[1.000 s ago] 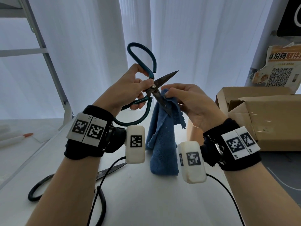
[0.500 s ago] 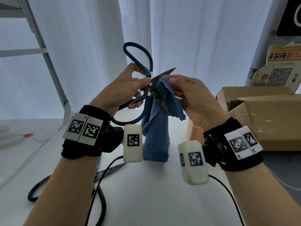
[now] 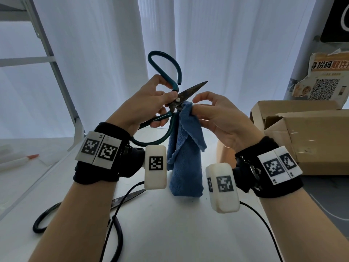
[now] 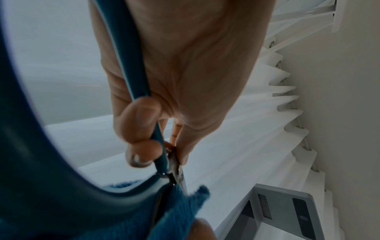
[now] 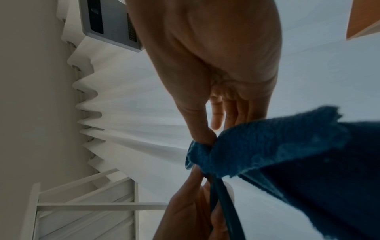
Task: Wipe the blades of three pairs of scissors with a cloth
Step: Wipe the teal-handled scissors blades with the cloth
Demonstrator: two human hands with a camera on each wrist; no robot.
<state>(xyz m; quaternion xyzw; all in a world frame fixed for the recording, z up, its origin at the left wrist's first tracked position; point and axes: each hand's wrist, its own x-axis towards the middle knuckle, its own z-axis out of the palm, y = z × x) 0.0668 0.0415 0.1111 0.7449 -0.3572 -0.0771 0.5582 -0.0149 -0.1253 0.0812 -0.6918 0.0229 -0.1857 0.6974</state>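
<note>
My left hand (image 3: 151, 104) grips a pair of teal-handled scissors (image 3: 171, 80) near the pivot and holds them up, blades apart. One rusty blade (image 3: 192, 89) points up to the right. My right hand (image 3: 209, 114) pinches a blue cloth (image 3: 186, 148) around the other blade close to the pivot, so that blade is hidden. The cloth hangs down to the white table (image 3: 170, 233). The left wrist view shows my fingers (image 4: 141, 123) curled round the teal handle (image 4: 135, 68). In the right wrist view my thumb presses into the cloth (image 5: 277, 154).
A second pair of scissors (image 3: 79, 210) with black handles lies on the table at the lower left. Open cardboard boxes (image 3: 306, 133) stand at the right. A pen (image 3: 18, 159) lies at the far left. Cables from the wrist cameras trail across the table.
My right hand has slid the cloth up the lower blade from near its tip to the pivot. The scissors stayed raised in my left hand and shifted only slightly.
</note>
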